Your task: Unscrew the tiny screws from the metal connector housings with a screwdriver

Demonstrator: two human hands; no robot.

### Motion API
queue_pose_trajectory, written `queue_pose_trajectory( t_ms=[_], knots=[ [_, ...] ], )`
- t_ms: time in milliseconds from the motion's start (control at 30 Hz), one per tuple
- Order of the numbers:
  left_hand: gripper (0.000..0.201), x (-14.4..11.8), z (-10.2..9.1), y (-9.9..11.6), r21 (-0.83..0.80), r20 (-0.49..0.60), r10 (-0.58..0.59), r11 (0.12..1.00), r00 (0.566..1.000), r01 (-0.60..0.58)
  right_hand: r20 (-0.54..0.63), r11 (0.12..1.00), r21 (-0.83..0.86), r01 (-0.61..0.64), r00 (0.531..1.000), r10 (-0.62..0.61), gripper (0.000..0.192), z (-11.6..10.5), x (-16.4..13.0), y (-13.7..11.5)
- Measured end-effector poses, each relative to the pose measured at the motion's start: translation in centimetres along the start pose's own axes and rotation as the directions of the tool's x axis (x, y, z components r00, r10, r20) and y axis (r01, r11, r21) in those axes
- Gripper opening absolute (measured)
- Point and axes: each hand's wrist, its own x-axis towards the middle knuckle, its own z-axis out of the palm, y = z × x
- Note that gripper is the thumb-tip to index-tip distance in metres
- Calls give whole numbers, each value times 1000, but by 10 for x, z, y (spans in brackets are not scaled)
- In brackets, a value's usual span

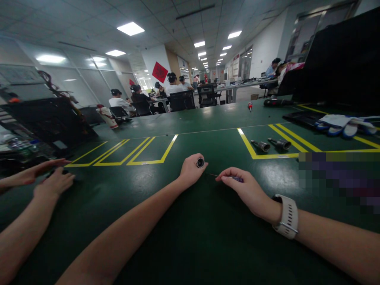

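Observation:
My left hand (191,170) is closed around a dark metal hole saw (200,162), its round hollow end facing me and the rest hidden in the fist. To its right, my right hand (239,184) pinches a small thin screwdriver (236,179) with a purple handle. The slim shaft points left toward my left hand, and a gap shows between the tip and the hole saw. Two similar metal hole saws with shanks, one nearer (261,146) and one farther right (280,144), lie inside a yellow-taped area beyond my right hand.
Green table (148,237) carries yellow tape lines (145,162). Another person's hands (55,182) work at the left edge. White-and-blue gloves (346,125), a red screwdriver (250,105) and a dark tool (277,102) lie farther back. A black box-like object (341,63) stands right.

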Motion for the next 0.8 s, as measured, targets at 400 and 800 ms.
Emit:
queue_pose_trajectory(
  t_ms=[400, 800],
  knots=[
    [11, 1, 1, 1, 47, 118, 99, 993, 988, -105, 13, 987, -163, 8, 1000, -6, 14, 2, -3, -11],
    [8, 1, -5, 0, -27, 82, 22, 999, 996, -20, -192, 985, 28, 168, 968, -160, 24, -10, 2, -20]
  ],
)
